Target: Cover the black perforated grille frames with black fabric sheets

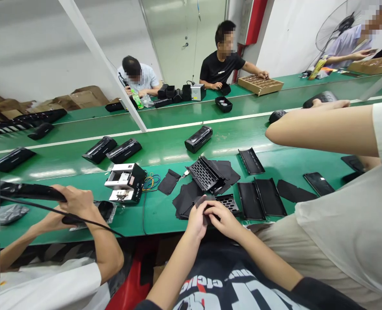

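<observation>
While both forearms reach in from the bottom of the head view, the left hand (193,223) and the right hand (222,219) sit close together, their fingers (210,211) curled narrowly around a small dark piece (205,206), mostly hidden, so its exact shape cannot be told. It is held just above a green workbench (155,215), right beside a black ribbed plastic grille (228,204). Behind it, a black perforated frame (203,174) tilts on a heap of loose black fabric sheets (184,202). Flat black rectangular panels (270,197) and a glossy black slab (318,184) lie apart to the right. As far as shown, these parts sit separate, while closed glossy black cylindrical cases (198,138) stand farther off on a green belt (165,148). A co-worker's hands (74,202) on the left grip a long black corded handle (32,191), beside an open white boxy device (125,183). Another co-worker's bare forearm (320,131) crosses the right side.
</observation>
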`<state>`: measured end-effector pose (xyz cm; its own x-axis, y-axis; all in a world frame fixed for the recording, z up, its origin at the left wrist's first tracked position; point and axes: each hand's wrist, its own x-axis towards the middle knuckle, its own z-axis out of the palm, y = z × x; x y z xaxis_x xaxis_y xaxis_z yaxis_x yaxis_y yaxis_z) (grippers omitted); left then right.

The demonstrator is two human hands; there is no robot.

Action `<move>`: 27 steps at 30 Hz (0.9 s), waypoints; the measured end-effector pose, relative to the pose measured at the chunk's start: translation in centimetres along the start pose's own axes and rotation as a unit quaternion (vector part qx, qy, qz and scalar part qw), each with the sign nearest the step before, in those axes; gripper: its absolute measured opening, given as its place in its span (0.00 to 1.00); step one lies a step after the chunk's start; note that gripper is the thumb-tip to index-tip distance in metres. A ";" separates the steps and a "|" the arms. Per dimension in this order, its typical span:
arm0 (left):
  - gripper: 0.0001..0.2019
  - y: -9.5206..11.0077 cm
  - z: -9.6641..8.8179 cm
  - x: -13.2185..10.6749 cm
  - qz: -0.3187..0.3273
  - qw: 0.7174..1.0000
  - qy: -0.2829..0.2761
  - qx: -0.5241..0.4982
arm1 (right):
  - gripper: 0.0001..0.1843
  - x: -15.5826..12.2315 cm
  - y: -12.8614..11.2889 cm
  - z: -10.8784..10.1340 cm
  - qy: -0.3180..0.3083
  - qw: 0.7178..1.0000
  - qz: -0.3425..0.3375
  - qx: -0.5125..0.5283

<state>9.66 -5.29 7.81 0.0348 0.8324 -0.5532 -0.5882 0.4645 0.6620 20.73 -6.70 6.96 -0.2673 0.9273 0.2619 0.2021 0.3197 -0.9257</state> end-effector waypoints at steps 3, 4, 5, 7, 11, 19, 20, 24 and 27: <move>0.16 0.8 -0.5 -0.2 -0.059 0.997 -0.037 -0.027 | 0.10 -0.4 1.2 -0.5 0.087 0.991 0.054 0.087; 0.16 1.1 -0.5 -0.4 -0.086 0.994 -0.063 -0.035 | 0.12 -0.4 1.7 -0.6 0.129 0.977 0.094 0.140; 0.16 1.5 -0.4 -0.6 -0.109 0.989 -0.091 -0.042 | 0.15 -0.4 2.0 -0.8 0.148 0.956 0.145 0.208; 0.16 2.1 0.0 -1.2 -0.143 0.978 -0.144 -0.055 | 0.19 -0.4 2.5 -0.9 0.096 0.891 0.253 0.365; 0.17 2.8 0.6 -2.1 -0.165 0.965 -0.196 -0.050 | 0.22 -0.6 2.9 -0.7 -0.046 0.747 0.352 0.562; 0.14 1.8 -2.3 1.7 -0.005 0.980 -0.057 0.190 | 0.15 0.2 5.8 -2.9 -0.024 0.831 0.342 0.439; 0.12 1.4 -3.0 2.5 0.021 0.963 -0.028 0.269 | 0.14 0.5 6.7 -3.6 -0.006 0.861 0.351 0.368; 0.09 0.1 -4.9 5.4 0.113 0.825 0.028 0.553 | 0.09 1.6 10.2 -5.5 0.045 0.927 0.371 0.018; 0.08 -0.7 -5.3 6.4 0.132 0.786 0.043 0.603 | 0.04 2.0 11.8 -5.9 0.047 0.924 0.369 -0.085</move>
<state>6.02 -1.91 1.13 -0.0449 0.9483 -0.3143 0.6287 0.2713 0.7288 28.19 0.05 -1.85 0.0837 0.9150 -0.3947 0.4433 -0.3889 -0.8076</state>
